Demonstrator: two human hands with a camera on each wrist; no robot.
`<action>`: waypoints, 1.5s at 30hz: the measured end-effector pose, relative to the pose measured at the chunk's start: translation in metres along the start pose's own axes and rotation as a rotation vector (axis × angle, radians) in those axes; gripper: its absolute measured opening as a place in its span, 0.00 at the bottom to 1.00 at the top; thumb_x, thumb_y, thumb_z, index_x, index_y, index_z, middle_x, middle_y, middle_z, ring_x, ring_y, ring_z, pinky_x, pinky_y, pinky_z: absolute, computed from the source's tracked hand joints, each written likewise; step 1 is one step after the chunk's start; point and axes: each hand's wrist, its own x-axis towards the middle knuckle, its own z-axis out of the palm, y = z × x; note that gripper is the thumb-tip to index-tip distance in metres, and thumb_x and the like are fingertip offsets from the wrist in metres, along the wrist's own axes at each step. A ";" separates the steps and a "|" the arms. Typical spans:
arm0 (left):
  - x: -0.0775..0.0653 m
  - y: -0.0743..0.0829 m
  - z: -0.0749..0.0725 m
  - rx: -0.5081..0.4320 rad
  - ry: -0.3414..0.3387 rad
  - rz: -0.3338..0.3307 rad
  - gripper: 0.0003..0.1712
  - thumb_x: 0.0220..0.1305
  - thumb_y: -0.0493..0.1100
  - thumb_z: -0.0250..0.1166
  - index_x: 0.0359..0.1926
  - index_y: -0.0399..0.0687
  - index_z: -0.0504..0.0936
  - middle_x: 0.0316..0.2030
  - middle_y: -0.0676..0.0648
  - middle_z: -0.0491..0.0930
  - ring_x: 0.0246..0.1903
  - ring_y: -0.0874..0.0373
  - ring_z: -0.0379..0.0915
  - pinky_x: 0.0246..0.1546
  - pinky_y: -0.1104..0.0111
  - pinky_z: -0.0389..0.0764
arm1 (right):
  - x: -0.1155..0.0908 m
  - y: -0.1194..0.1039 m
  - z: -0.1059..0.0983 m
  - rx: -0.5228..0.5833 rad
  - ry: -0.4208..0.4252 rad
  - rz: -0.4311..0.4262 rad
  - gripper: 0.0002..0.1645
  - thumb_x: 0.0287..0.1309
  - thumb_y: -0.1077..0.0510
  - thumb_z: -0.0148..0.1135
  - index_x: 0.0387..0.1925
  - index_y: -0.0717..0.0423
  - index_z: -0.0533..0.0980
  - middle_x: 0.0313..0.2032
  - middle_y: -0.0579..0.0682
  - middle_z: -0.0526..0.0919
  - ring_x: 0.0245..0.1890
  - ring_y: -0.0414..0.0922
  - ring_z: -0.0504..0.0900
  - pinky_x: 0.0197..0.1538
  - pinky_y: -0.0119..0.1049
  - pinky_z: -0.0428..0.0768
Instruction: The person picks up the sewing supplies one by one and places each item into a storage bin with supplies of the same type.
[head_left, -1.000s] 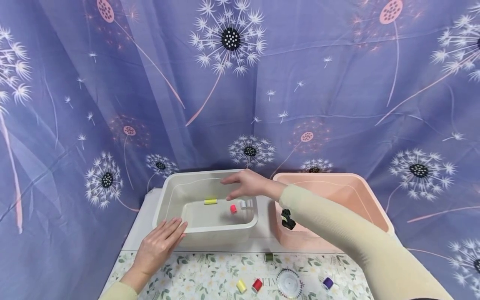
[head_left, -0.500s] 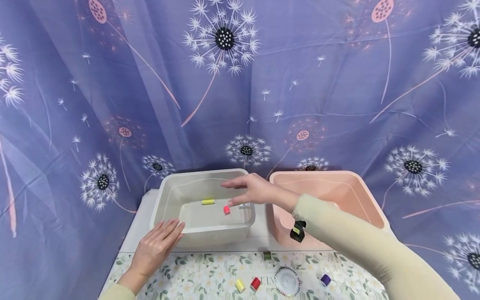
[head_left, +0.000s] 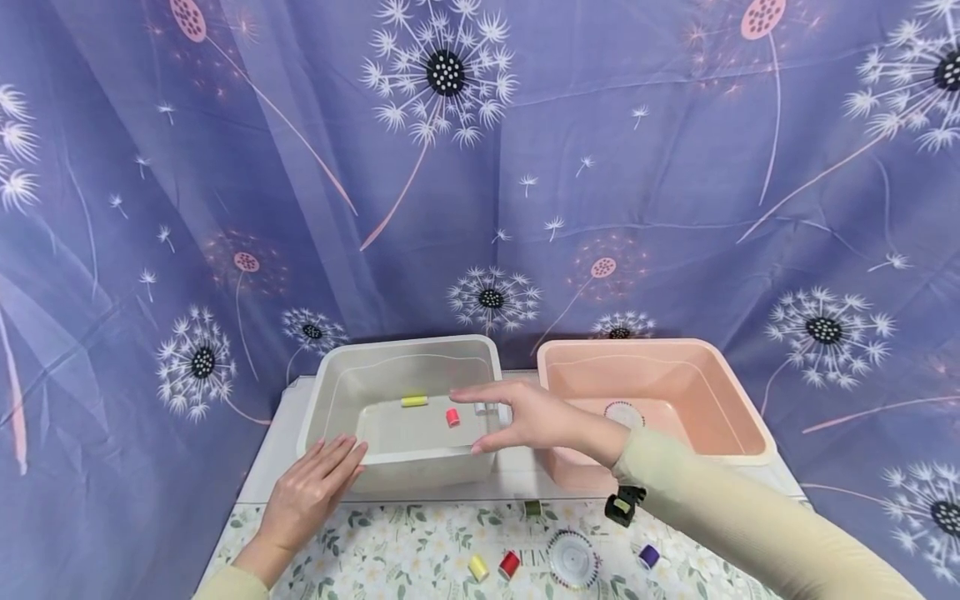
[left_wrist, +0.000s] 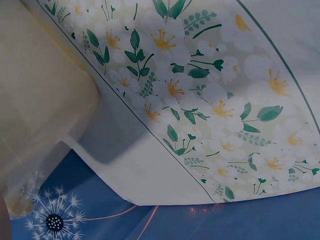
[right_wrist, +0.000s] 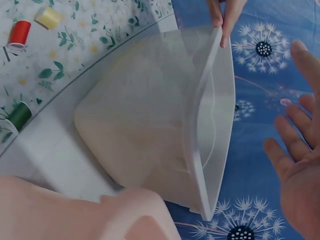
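Observation:
Over the right rim of the grey basin (head_left: 397,457) hovers my right hand (head_left: 536,417), thumb and fingers spread, with nothing in it. My left hand (head_left: 315,483) holds the same basin's front left rim; the right wrist view shows its fingers (right_wrist: 227,25) on both sides of that rim. Inside the basin lie a yellow thread spool (head_left: 414,401), a pinkish-red spool (head_left: 452,417) and a whitish spool (head_left: 482,408) partly hidden by my right hand. To the right, the pink basin (head_left: 750,417) contains a round pin wheel (head_left: 624,412), partly covered by my right arm.
On the flowered cloth in front lie a pale yellow spool (head_left: 478,568), a red spool (head_left: 509,565), a green spool (head_left: 532,507), a purple spool (head_left: 648,556) and another pin wheel (head_left: 573,559). A blue dandelion-print curtain (head_left: 480,208) hangs behind the basins.
My right hand has drawn back from over the grey basin's inside, rightward and toward me, uncovering the pin wheel in the pink basin. My left hand stays on the rim.

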 end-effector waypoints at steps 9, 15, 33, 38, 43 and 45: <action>-0.002 0.000 0.000 0.014 -0.006 -0.008 0.30 0.88 0.56 0.47 0.56 0.45 0.91 0.50 0.42 0.91 0.45 0.46 0.91 0.46 0.47 0.90 | -0.026 0.001 0.021 -0.164 0.025 -0.168 0.49 0.54 0.47 0.84 0.74 0.56 0.74 0.75 0.53 0.75 0.75 0.50 0.74 0.77 0.48 0.74; -0.004 -0.001 0.001 0.012 0.023 -0.003 0.29 0.88 0.56 0.48 0.55 0.46 0.91 0.50 0.42 0.91 0.44 0.46 0.91 0.53 0.49 0.89 | -0.040 0.000 0.033 -0.227 0.023 -0.189 0.51 0.53 0.43 0.83 0.75 0.54 0.74 0.75 0.52 0.75 0.75 0.51 0.74 0.77 0.50 0.74; -0.004 -0.003 0.006 -0.029 0.075 0.004 0.27 0.87 0.55 0.51 0.54 0.44 0.92 0.48 0.41 0.91 0.42 0.44 0.91 0.79 0.66 0.62 | -0.074 0.013 0.076 -0.300 -0.019 -0.277 0.51 0.54 0.38 0.81 0.75 0.52 0.74 0.75 0.50 0.75 0.76 0.48 0.73 0.79 0.47 0.71; -0.003 -0.002 0.007 -0.032 0.068 -0.002 0.27 0.87 0.55 0.50 0.54 0.44 0.92 0.49 0.41 0.91 0.43 0.44 0.91 0.78 0.65 0.66 | -0.080 0.018 0.087 -0.303 -0.031 -0.311 0.51 0.55 0.38 0.80 0.74 0.55 0.74 0.74 0.51 0.75 0.75 0.48 0.73 0.78 0.48 0.71; -0.004 -0.002 0.006 -0.012 0.051 -0.004 0.27 0.87 0.55 0.50 0.55 0.45 0.91 0.49 0.42 0.91 0.44 0.45 0.91 0.67 0.55 0.81 | -0.090 0.024 0.097 -0.328 -0.066 -0.293 0.52 0.58 0.34 0.78 0.76 0.54 0.73 0.75 0.52 0.74 0.74 0.48 0.74 0.76 0.46 0.76; -0.004 -0.001 0.006 -0.015 0.052 -0.004 0.27 0.87 0.55 0.50 0.55 0.45 0.91 0.49 0.41 0.91 0.44 0.45 0.91 0.69 0.57 0.79 | -0.093 0.027 0.102 -0.322 -0.095 -0.258 0.52 0.59 0.33 0.76 0.77 0.52 0.72 0.76 0.51 0.73 0.75 0.48 0.73 0.75 0.45 0.77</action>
